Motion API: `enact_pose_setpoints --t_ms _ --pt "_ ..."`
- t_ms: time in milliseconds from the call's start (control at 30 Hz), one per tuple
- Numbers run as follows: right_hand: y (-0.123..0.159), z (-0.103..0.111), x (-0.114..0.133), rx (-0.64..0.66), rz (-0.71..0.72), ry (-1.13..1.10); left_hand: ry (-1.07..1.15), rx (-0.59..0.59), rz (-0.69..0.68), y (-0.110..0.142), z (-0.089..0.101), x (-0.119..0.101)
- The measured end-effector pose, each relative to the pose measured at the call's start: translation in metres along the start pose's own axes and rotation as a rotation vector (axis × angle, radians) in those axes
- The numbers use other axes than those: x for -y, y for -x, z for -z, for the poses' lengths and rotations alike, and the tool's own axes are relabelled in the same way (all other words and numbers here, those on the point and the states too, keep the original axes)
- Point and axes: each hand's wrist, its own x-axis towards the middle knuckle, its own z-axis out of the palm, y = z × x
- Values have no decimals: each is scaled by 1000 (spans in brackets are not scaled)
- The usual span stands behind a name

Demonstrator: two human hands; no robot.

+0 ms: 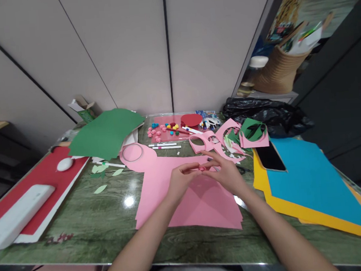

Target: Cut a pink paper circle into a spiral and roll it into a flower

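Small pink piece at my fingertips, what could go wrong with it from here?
The small pink piece could get squashed, as the left hand and right hand pinch it at their fingertips. If it slipped, it might be hard to spot against the similarly pink sheets below.

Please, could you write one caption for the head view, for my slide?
Left hand and right hand hold a small pink piece above pink paper on a green table.

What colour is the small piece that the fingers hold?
The small piece looks reddish pink, best seen in the head view.
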Motion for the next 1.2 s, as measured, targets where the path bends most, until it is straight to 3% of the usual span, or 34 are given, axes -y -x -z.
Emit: enact_pose_setpoints --t_ms 333,500,633,767,867,1000,1200 --pt "1 -8 -8 -81 248 239 185 -26 69 0 -1 -4" --pt "3 -10 -6 -71 270 266 194 -51 111 0 0 -5" --pt "5 -11 -1 -50 192 153 245 -54 120 0 0 -7" --pt "5 -17 1 -117 6 -58 291 -86 119 -1 -1 -9" --pt "6 -22 0 -85 -122 -261 306 -94 101 0 -2 -10" --pt "5 -25 1 -57 -176 -485 290 -79 80 1 -3 -9" --pt "3 -23 2 -61 -181 -579 237 -43 46 1 -4 -8"
